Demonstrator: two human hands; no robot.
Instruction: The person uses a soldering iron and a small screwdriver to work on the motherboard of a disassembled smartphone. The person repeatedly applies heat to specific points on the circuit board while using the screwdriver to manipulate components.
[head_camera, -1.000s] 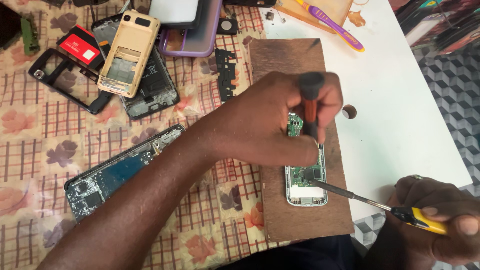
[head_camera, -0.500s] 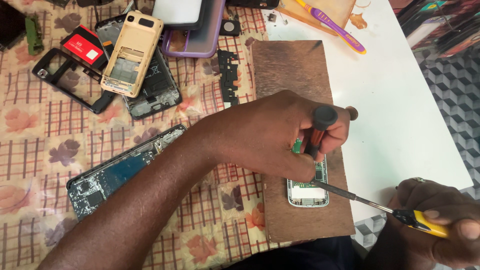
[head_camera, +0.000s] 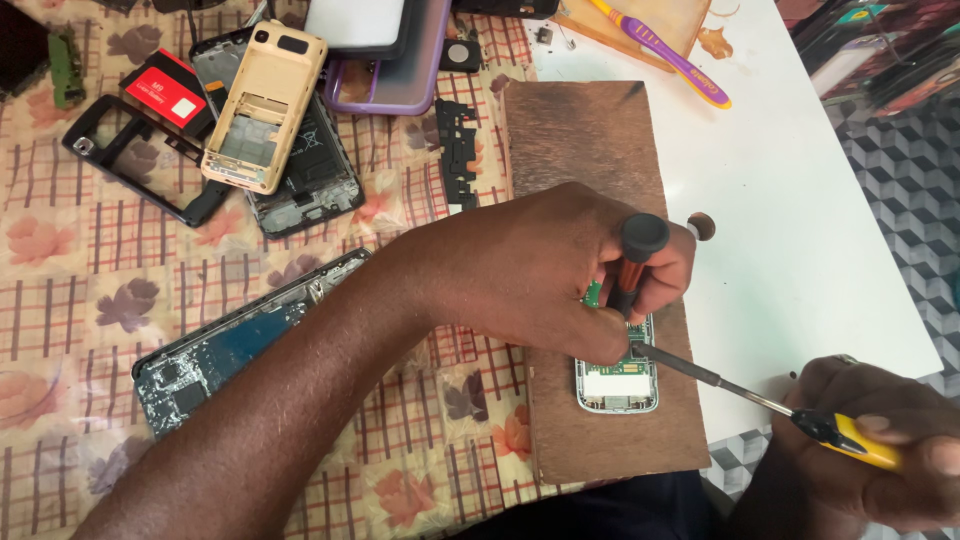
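Looking down from the head view, the wooden board (head_camera: 590, 180) serves as landmark, its long axis running away from the person. At the board's near end lies a small opened phone (head_camera: 617, 385), circuit side up, its long axis parallel to the board's. The left hand (head_camera: 540, 275) reaches in from the board's left edge and rests over the phone's far half, fingers closed around an orange-and-black screwdriver (head_camera: 635, 262) held nearly upright, its tip hidden among the fingers. The right hand (head_camera: 880, 450), off the board's near-right corner, is closed on a yellow-handled screwdriver (head_camera: 760, 400); its thin shaft slants up-left across the board's right edge, the tip meeting the phone just beside the left fingertips. The left hand is thus the nearer to the phone.

Left of the board, on the floral cloth (head_camera: 100, 310): a gold phone shell (head_camera: 262, 105), empty of its parts, lying on a dark phone body; a bare black frame (head_camera: 130, 165); a stripped phone chassis (head_camera: 240, 345). Beyond the board's far-right corner lies a purple toothbrush (head_camera: 665, 50).
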